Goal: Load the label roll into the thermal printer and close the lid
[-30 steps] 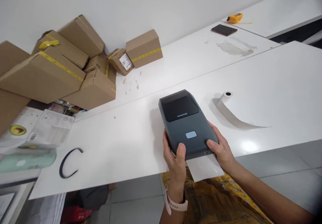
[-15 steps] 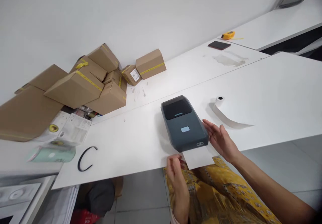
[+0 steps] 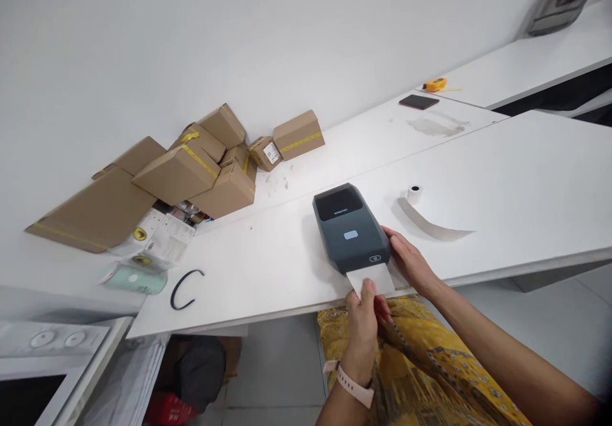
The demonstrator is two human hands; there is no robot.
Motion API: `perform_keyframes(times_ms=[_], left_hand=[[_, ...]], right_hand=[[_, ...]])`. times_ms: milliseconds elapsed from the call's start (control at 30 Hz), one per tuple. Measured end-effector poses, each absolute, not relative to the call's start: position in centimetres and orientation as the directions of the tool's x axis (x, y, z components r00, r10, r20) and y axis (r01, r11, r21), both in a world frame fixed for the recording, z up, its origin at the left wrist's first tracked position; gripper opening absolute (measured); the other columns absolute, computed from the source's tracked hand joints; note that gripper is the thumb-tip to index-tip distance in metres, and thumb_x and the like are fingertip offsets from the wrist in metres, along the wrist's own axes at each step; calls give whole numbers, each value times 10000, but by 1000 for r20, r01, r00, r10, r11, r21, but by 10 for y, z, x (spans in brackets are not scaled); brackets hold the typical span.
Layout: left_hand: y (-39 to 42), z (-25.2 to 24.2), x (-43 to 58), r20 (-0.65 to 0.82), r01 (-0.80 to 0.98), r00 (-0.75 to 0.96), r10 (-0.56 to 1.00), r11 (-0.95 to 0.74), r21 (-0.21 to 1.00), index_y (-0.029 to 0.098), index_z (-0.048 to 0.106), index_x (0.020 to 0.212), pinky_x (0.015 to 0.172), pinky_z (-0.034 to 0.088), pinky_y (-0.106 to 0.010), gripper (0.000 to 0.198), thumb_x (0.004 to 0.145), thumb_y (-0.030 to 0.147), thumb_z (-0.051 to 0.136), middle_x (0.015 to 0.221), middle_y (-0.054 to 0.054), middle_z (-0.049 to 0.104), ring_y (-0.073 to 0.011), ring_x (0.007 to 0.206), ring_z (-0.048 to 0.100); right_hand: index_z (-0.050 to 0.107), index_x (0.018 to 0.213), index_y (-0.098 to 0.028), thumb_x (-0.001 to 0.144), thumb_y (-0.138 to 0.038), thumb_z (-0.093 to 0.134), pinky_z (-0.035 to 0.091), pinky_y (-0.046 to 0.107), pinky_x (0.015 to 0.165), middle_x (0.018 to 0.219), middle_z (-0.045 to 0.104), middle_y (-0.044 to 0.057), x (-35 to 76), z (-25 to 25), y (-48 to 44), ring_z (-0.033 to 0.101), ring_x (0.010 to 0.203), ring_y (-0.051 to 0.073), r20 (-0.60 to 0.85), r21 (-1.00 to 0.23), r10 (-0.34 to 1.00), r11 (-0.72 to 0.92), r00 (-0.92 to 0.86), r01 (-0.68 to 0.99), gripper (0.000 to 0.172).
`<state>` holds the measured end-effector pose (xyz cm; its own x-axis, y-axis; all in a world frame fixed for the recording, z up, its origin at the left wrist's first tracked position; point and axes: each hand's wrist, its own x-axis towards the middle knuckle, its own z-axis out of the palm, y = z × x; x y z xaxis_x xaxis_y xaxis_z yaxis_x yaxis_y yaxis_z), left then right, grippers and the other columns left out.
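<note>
A dark blue-grey label printer (image 3: pixel 354 231) lies on the white table close to its front edge. White paper (image 3: pixel 369 275) sticks out of its front end. My left hand (image 3: pixel 363 308), with a pale pink band at the wrist, pinches the paper, thumb on top and fingers beneath. Against the printer's right side rests my right hand (image 3: pixel 410 261), its fingers stretched along the casing and partly hidden. To the right, a small white paper roll (image 3: pixel 415 194) stands with a strip unrolled from it.
Several cardboard boxes (image 3: pixel 191 177) are piled at the back left. Nearer lie a black curved band (image 3: pixel 182 291) and a mint-green cylindrical package (image 3: pixel 138 279). A dark phone-like slab (image 3: pixel 419 101) and a yellow tape measure (image 3: pixel 435 85) lie at the far right. The table's front edge runs by my lap.
My left hand has come up and taken hold of the paper from the printer. My right hand has closed in on the printer's side. The camera view has shifted.
</note>
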<state>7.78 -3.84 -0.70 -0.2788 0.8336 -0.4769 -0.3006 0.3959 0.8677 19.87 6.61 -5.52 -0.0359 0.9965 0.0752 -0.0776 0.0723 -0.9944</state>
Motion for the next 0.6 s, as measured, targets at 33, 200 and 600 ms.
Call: perform_keyframes(times_ms=[33,200,600], left_hand=[[-40,-8,78,-462,-286,-279,842,387,877,199,531,646,441,354,-242,664,640,853,638,462,35,517,-98,393,448],[-62,-29,75,-452,-153,-143,881,431,889,191,537,544,454,345,-245,730,658,913,535,441,-1,507,-104,397,451],[-36,5,1,66,98,-605,793,-8,995,193,685,743,690,526,-290,575,882,721,503,779,-66,711,-194,731,658]], right_hand=[[634,1306,-327,937,-682,461,455,486,1132,1391,649,17,198,-53,66,562,1321,280,77,-995,997,76,-11,-69,540],[631,1229,-303,987,-548,460,431,537,1112,1420,599,70,193,-26,59,541,1318,292,261,-964,952,247,162,102,384],[569,1382,-316,984,-330,527,455,468,1057,1483,550,47,189,-1,75,447,1396,283,716,-316,553,801,-425,508,401]])
